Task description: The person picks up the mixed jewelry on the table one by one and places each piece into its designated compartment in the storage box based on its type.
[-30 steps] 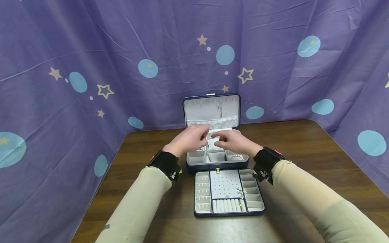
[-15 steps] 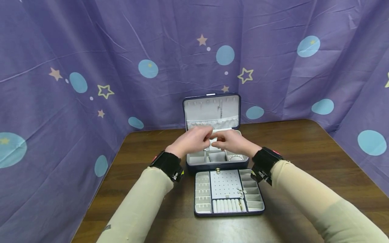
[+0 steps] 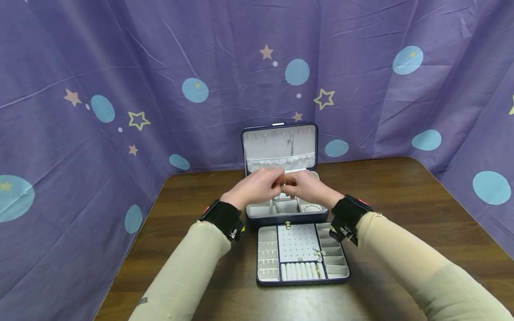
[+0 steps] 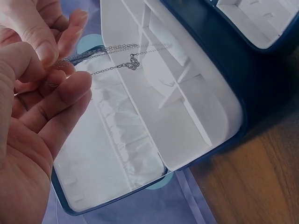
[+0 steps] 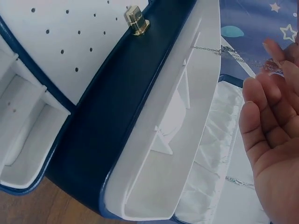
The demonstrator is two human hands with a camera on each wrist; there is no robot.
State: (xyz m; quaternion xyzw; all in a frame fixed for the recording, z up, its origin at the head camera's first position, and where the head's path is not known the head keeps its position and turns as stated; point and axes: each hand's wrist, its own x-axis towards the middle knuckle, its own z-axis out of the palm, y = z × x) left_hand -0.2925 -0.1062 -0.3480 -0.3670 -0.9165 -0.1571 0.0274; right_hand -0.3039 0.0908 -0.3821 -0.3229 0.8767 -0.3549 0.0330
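A fine silver chain necklace hangs in several strands from the fingers over the open navy jewellery box. My left hand pinches the chain between thumb and fingertips. Fingers of my right hand meet the left ones and pinch the chain at the same spot. In the right wrist view the chain trails away from the fingertips of the right hand across the box. The clasp ends are too small to make out.
A navy tray with a dotted panel, ring rolls and small compartments lies before the box. A bracelet sits in the box's front right compartment. Another necklace hangs inside the upright lid. Wooden tabletop surrounds them.
The hands were apart a second ago. My left hand has moved slightly right and my right hand slightly left, so their fingertips meet. Box and tray have stayed put.
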